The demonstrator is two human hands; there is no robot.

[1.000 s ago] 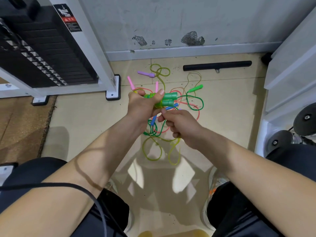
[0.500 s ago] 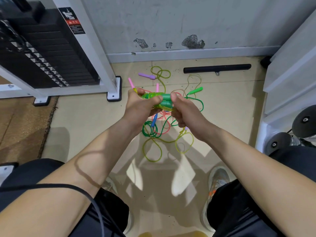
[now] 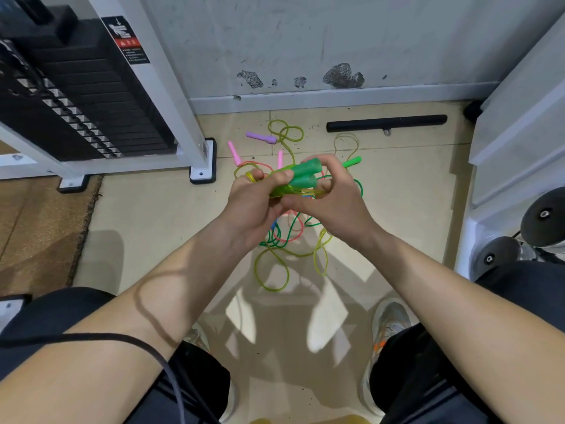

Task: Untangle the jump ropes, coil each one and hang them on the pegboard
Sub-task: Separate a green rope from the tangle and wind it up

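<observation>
Lowest in the frame, the person's dark-clad knees sat at either side. A thin black cable (image 3: 91, 335) crossed the left forearm. A grey shoe (image 3: 391, 319) with orange marks stood on the beige tiled floor (image 3: 146, 228) at lower right.

At mid-frame both hands were raised above the floor. The left hand (image 3: 253, 206) had its grip clamped on the yellow-green jump rope (image 3: 282, 188), fingers curled round the gathered cord and thumb pressed against the pair of green handles (image 3: 305, 175), which lay side by side and pointed up and to the right. The right hand (image 3: 330, 203) met it from the right, its grip closed over the far end of the same bundle, with a strand of that cord running across its fingers. More of the cord trailed down to a loose loop (image 3: 272, 270) on the floor.

Just beyond and beneath the hands lay the rope tangle (image 3: 287, 237) of dark green, pink and yellow-green cords. Farther off, a bright green handle (image 3: 351, 162), two pink handles (image 3: 234, 153) and a purple handle (image 3: 261, 137) lay on the floor.

Near the skirting lay a black bar (image 3: 386, 123). A black weight stack (image 3: 85, 96) in a white frame filled the upper left. A brown mat (image 3: 36, 228) lay at the left edge, and dumbbells (image 3: 544, 215) at the right edge. The grey wall (image 3: 342, 75) behind showed chipped patches.
</observation>
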